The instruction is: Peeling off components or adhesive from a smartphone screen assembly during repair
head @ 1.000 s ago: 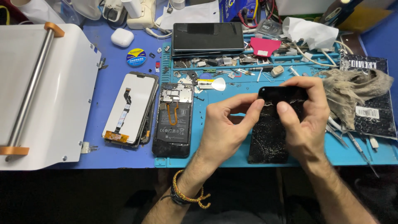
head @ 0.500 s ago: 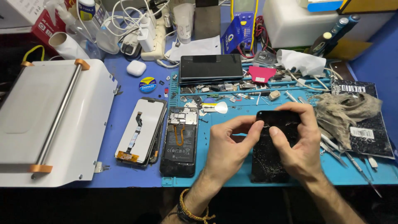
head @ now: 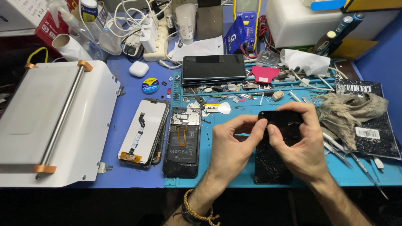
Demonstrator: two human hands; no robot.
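Fingers (head: 251,125) of our left hand (head: 230,152) pinch the top left corner of the black panel (head: 274,150), which lies on the blue mat (head: 234,178) at five o'clock from the open phone (head: 182,142). Our right hand (head: 303,150) curls over its top edge, thumb pressing the face. We judge small, even pulls safest, since the cracked lower part could splinter. Both wrists angle inward from six o'clock, low over the worktop (head: 130,175).

A phone repair workbench, shown by a blue silicone repair mat (head: 234,178) strewn with tiny screws and parts, an opened phone body (head: 182,142) beside its detached screen (head: 143,132), a white screen-separator machine (head: 54,121), a multimeter (head: 243,29), tweezers (head: 360,165) and tangled charger cables (head: 142,29).
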